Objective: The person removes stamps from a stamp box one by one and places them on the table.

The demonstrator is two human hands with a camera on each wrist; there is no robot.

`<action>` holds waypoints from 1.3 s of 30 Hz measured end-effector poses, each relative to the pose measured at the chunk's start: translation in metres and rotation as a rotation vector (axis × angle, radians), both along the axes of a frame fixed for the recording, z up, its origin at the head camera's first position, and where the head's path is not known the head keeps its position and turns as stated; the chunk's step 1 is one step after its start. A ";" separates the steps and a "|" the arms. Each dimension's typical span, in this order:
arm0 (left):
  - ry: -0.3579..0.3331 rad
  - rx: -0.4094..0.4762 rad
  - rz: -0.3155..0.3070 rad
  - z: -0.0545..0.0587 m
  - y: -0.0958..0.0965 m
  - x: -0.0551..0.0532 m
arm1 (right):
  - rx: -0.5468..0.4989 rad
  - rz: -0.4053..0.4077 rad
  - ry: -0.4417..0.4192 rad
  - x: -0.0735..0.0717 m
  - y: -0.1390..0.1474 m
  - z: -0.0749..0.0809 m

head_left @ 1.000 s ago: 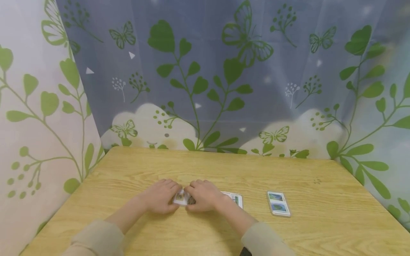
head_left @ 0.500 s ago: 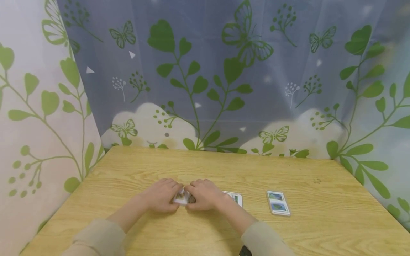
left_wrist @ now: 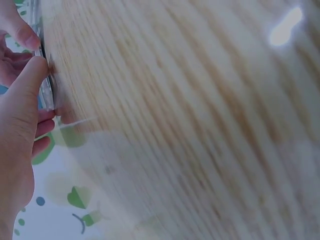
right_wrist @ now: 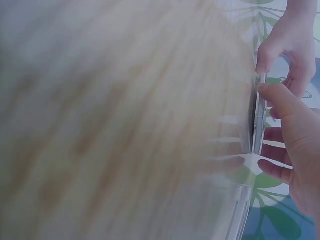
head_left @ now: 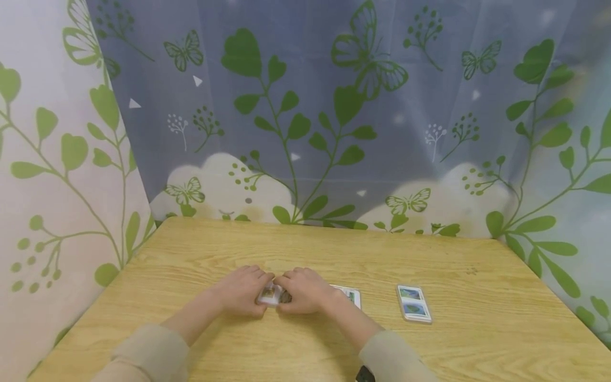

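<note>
Both hands hold a flat white picture tile (head_left: 269, 295) with clear, glassy edges, low on the wooden table. My left hand (head_left: 242, 291) grips its left end, thumb on the near edge and fingers toward the far one. On the right part of the same tile, my right hand (head_left: 302, 290) has a like grip and covers much of the pictures. The thumbs stand close together. In the left wrist view the tile's clear edge (left_wrist: 47, 92) runs beneath the thumb; the right wrist view shows its edge (right_wrist: 259, 120) between thumb and fingers.
A second white tile (head_left: 353, 295) lies partly hidden behind the right wrist. Farther right rests a tile with two blue-green pictures (head_left: 414, 303). Leaf-and-butterfly curtains (head_left: 305, 132) stand along the back and sides of the wooden table (head_left: 305, 350).
</note>
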State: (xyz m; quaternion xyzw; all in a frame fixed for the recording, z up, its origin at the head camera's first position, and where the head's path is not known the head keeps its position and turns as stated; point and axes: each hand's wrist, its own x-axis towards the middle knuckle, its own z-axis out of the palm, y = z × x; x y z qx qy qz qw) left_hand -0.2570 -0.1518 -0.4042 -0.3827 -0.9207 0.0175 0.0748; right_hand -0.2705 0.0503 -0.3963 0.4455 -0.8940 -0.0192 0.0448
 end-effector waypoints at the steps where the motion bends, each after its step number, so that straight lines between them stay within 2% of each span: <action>1: 0.000 0.001 -0.001 0.000 0.000 0.000 | -0.004 0.002 -0.003 0.000 0.000 0.000; 12: -0.013 0.026 0.012 0.004 0.001 0.002 | -0.020 -0.001 -0.024 0.000 0.000 0.003; 18: 0.029 -0.002 0.016 0.002 0.001 0.000 | 0.007 0.007 0.008 -0.002 0.000 0.001; 24: 0.066 -0.026 0.009 0.001 0.003 -0.002 | -0.017 -0.014 -0.021 -0.002 -0.001 0.000; 34: 0.072 -0.037 0.017 0.001 0.004 -0.001 | -0.021 -0.017 -0.031 -0.001 -0.001 0.001; 39: 0.047 -0.030 0.026 0.001 0.004 -0.002 | -0.018 -0.027 -0.033 -0.001 -0.003 0.002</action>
